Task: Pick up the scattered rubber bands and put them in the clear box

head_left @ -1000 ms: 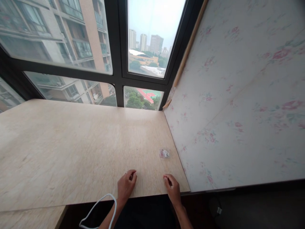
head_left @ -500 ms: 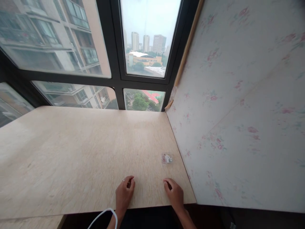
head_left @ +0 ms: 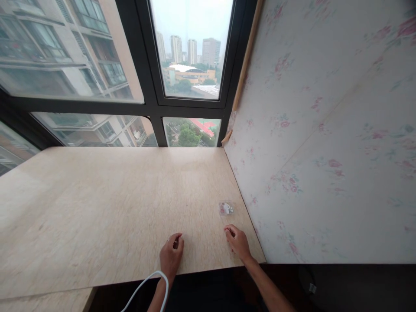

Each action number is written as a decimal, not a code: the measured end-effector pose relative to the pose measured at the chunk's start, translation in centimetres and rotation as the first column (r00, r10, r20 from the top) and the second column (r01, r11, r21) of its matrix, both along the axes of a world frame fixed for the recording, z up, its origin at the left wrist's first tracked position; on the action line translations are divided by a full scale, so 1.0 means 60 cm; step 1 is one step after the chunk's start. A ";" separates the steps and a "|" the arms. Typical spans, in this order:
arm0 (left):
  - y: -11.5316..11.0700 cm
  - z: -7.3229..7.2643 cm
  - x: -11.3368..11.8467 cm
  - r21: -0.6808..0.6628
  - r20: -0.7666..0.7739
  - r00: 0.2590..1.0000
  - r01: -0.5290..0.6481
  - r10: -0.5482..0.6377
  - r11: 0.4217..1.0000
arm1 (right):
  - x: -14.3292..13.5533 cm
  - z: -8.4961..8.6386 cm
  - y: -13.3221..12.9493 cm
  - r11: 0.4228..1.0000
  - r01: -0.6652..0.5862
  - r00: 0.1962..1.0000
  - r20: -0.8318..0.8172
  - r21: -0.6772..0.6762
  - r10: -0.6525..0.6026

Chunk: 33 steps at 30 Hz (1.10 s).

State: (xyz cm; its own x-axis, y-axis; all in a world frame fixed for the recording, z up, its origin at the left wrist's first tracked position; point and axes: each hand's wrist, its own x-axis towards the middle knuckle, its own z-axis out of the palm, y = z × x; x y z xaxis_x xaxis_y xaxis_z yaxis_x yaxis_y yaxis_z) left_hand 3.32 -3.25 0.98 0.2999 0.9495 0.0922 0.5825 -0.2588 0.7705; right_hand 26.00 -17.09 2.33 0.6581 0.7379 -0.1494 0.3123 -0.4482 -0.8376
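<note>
A small clear plastic box [head_left: 226, 208] with white and reddish bits inside lies on the beige stone sill [head_left: 130, 208], close to the papered wall. Just below it, my right hand [head_left: 238, 241] rests over the sill with fingers curled, apart from the box. My left hand [head_left: 172, 253] sits farther left near the front edge, its fingers curled and thumb meeting the fingertips. A ring shows on one of its fingers. What either hand has in its fingers, if anything, is hidden.
A white cable [head_left: 143, 281] loops over my left forearm. The flower-patterned wall [head_left: 308, 173] bounds the sill on the right. Dark window frames [head_left: 151, 86] stand along its back. The sill's front edge runs just below my hands.
My right hand has moved forward, nearer the plastic box. My left hand has stayed almost where it was, still curled. The view has shifted slightly.
</note>
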 end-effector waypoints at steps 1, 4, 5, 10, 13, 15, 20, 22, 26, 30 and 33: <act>0.000 0.000 0.000 -0.004 -0.004 1.000 0.001 -0.001 1.000 | 0.000 -0.001 0.000 1.000 0.005 1.000 0.001 0.002 -0.005; -0.002 0.001 0.001 -0.002 -0.022 1.000 0.008 -0.008 1.000 | 0.000 -0.004 0.000 1.000 0.021 1.000 0.015 0.008 -0.021; -0.002 0.002 0.001 0.001 -0.032 0.999 0.013 -0.013 1.000 | -0.001 -0.005 0.000 1.000 0.026 0.999 0.020 0.009 -0.026; -0.006 0.005 -0.001 -0.009 -0.077 0.995 0.064 -0.065 0.998 | -0.006 -0.011 -0.002 0.998 0.069 0.996 0.063 -0.006 -0.069; -0.007 0.007 -0.002 -0.025 -0.105 0.990 0.092 -0.094 0.995 | -0.012 -0.015 -0.002 0.994 0.111 0.986 0.125 -0.016 -0.108; -0.007 0.008 -0.003 -0.041 -0.135 0.985 0.106 -0.110 0.994 | -0.017 -0.016 -0.001 0.991 0.135 0.976 0.177 -0.026 -0.128; -0.007 0.008 -0.004 -0.051 -0.254 0.949 0.181 -0.188 0.982 | -0.031 -0.013 0.001 0.979 0.197 0.936 0.308 -0.052 -0.172; -0.008 0.009 -0.005 -0.037 -0.281 0.936 0.208 -0.210 0.977 | -0.037 -0.013 0.000 0.974 0.219 0.918 0.350 -0.058 -0.186; -0.009 0.012 -0.007 -0.025 -0.260 0.939 0.228 -0.227 0.973 | -0.053 -0.017 -0.003 0.967 0.249 0.890 0.408 -0.062 -0.203; -0.015 0.020 -0.013 -0.028 -0.192 0.957 0.218 -0.219 0.976 | -0.069 -0.019 -0.008 0.971 0.235 0.878 0.439 -0.053 -0.189; -0.027 0.024 -0.016 0.025 -0.251 0.942 0.236 -0.223 0.971 | -0.075 -0.016 -0.010 0.978 0.204 0.884 0.437 -0.046 -0.164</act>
State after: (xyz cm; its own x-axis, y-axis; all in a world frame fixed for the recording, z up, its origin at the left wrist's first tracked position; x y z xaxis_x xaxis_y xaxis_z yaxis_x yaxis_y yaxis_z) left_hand 2.37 -4.84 2.40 0.5289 0.8478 0.0379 0.6711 -0.4452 0.5928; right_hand 21.52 -17.68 1.37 0.7956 0.5939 0.1194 0.5360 -0.5983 -0.5956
